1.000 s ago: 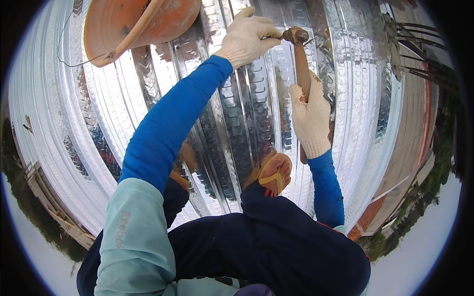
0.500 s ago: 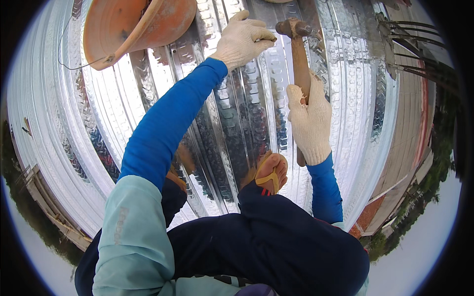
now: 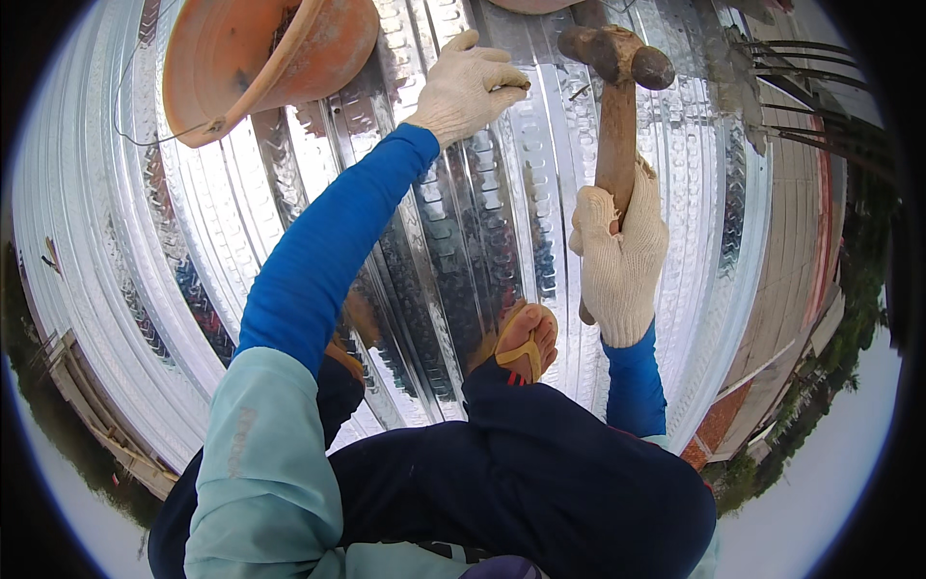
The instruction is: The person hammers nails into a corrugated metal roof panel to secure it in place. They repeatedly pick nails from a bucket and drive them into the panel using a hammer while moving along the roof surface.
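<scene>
My right hand (image 3: 622, 265), in a cream knitted glove, is wrapped round the wooden handle of a hammer (image 3: 617, 125). Its rusty metal head is raised above the ribbed metal sheets (image 3: 463, 280). A thin dark nail (image 3: 580, 93) sticks out of the sheet just left of the handle. My left hand (image 3: 468, 92), gloved likewise, hovers left of that nail, apart from it. Its thumb and index tips come together, while the other fingers lie apart. Anything between those tips is too small to make out.
An orange bucket (image 3: 333, 58) lies tipped at the upper left, its wire handle (image 3: 145, 143) hanging out. Another orange rim (image 3: 535, 5) shows at the top edge. Bare rebar rods (image 3: 810, 63) jut in at the upper right. My sandalled foot (image 3: 528, 343) rests on the sheets.
The hammer head has risen and moved right, uncovering the nail. My right hand shifted slightly right and nearer my body. My left hand drew back a little to the left.
</scene>
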{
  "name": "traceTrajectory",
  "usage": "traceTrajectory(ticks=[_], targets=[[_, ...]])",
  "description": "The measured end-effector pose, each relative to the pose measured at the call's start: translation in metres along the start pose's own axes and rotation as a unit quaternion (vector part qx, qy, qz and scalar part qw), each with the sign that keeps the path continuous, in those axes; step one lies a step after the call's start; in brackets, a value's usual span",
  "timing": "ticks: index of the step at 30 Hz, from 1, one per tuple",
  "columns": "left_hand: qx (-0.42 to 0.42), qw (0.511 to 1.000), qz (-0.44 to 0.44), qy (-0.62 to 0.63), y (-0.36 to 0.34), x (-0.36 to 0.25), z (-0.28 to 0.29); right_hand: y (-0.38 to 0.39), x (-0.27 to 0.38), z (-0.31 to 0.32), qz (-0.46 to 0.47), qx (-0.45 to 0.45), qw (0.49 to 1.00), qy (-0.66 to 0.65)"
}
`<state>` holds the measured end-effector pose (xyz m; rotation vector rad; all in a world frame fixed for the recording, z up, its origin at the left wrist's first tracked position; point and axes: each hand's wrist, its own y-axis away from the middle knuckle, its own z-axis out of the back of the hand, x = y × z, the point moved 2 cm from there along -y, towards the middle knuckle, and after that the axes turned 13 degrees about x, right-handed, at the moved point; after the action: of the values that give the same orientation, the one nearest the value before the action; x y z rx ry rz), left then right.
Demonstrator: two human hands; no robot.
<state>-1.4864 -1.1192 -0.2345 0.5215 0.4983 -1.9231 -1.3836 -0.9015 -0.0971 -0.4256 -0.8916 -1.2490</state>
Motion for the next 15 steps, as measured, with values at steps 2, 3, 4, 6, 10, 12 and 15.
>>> traceTrajectory(ticks=[2, 3, 4, 6, 10, 12, 15], targets=[[0.002, 1.000, 0.008, -0.010, 0.003, 0.000, 0.002, 0.007, 0.000, 0.005, 0.056, -0.054, 0.997, -0.019], [0.015, 1.000, 0.018, -0.003, -0.002, -0.005, 0.002, -0.003, -0.014, 0.000, 0.021, -0.028, 0.999, 0.030], [0.028, 0.999, 0.027, 0.003, -0.006, -0.009, 0.001, -0.012, -0.030, -0.007, -0.015, 0.005, 0.997, 0.078], [0.039, 0.998, 0.042, -0.010, -0.004, -0.010, -0.001, -0.035, -0.047, -0.018, -0.062, 0.069, 0.981, 0.169], [0.071, 0.996, 0.055, 0.018, -0.007, -0.005, 0.001, -0.017, -0.023, -0.008, -0.074, 0.047, 0.994, 0.060], [0.016, 0.999, 0.040, 0.002, -0.004, -0.003, 0.002, -0.013, -0.018, -0.006, -0.073, 0.040, 0.996, 0.042], [0.001, 1.000, 0.006, 0.021, -0.004, -0.002, -0.003, -0.006, -0.022, -0.004, -0.055, 0.015, 0.998, 0.038]])
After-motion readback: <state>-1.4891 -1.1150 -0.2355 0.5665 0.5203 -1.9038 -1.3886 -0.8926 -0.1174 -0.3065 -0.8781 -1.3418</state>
